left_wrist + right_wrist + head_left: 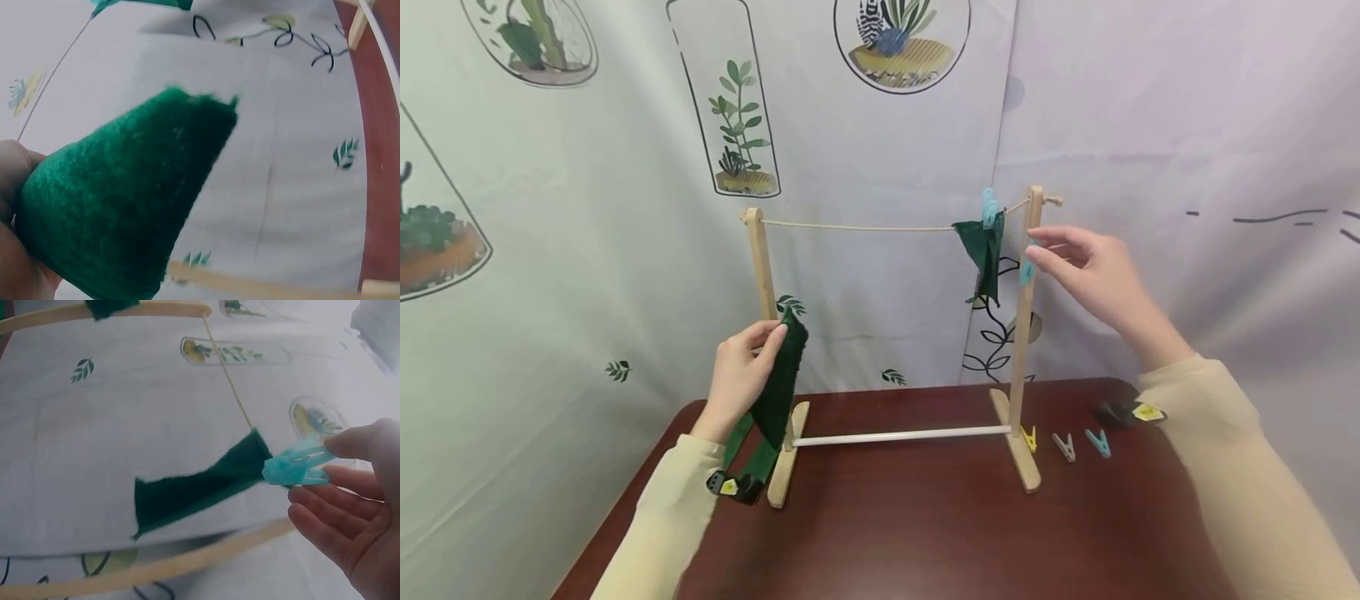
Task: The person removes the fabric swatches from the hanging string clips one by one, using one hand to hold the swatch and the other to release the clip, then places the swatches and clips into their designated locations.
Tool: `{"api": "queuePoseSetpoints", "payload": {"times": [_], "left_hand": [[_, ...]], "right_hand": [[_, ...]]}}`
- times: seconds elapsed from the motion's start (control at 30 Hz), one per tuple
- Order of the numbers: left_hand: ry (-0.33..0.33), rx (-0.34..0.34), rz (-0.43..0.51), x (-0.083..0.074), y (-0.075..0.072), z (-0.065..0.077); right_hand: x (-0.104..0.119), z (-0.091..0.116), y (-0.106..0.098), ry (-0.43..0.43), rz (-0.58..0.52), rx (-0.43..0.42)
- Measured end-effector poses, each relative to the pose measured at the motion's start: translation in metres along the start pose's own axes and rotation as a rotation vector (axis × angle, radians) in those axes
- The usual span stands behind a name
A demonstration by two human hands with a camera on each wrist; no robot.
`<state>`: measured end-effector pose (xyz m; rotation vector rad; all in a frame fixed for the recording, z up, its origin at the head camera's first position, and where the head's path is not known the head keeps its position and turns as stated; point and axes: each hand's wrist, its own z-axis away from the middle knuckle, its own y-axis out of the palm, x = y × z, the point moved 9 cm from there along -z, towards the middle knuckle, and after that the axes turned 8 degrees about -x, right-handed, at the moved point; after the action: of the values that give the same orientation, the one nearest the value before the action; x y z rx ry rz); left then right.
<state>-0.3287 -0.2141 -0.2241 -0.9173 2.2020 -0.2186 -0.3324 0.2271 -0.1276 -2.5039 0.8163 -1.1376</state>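
Observation:
My left hand (747,367) pinches a dark green cloth (782,379) by its upper corner, beside the stand's left post. The cloth hangs down, and it fills much of the left wrist view (125,194). My right hand (1093,271) holds a light blue clothespin (1027,271) between thumb and fingers, near the right post. In the right wrist view the clothespin (297,467) appears in front of a second green cloth (200,490). That cloth (983,254) hangs at the right end of the cord (857,227), under another blue clothespin (989,208).
A wooden stand with a left post (762,267), a right post (1024,333) and a white lower bar (902,436) stands on the dark red table (910,525). Yellow (1029,438), grey (1064,447) and blue (1098,442) clothespins lie right of it. A printed curtain (865,317) hangs behind.

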Motion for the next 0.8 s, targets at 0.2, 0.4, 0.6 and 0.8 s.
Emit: {"api": "queuePoseSetpoints", "payload": {"times": [0.2, 0.4, 0.6, 0.8], "left_hand": [[-0.028, 0.013, -0.088, 0.023, -0.028, 0.011], [-0.052, 0.043, -0.162, 0.043, -0.054, 0.03], [-0.081, 0.093, -0.215, 0.064, -0.074, 0.055], [-0.13, 0.141, -0.251, 0.088, -0.086, 0.077]], "right_hand": [[-0.029, 0.018, -0.013, 0.054, 0.049, -0.007], [-0.054, 0.035, -0.026, 0.106, 0.103, -0.011], [-0.075, 0.05, -0.031, 0.128, 0.101, -0.024], [-0.098, 0.07, -0.032, 0.166, 0.162, -0.001]]}}
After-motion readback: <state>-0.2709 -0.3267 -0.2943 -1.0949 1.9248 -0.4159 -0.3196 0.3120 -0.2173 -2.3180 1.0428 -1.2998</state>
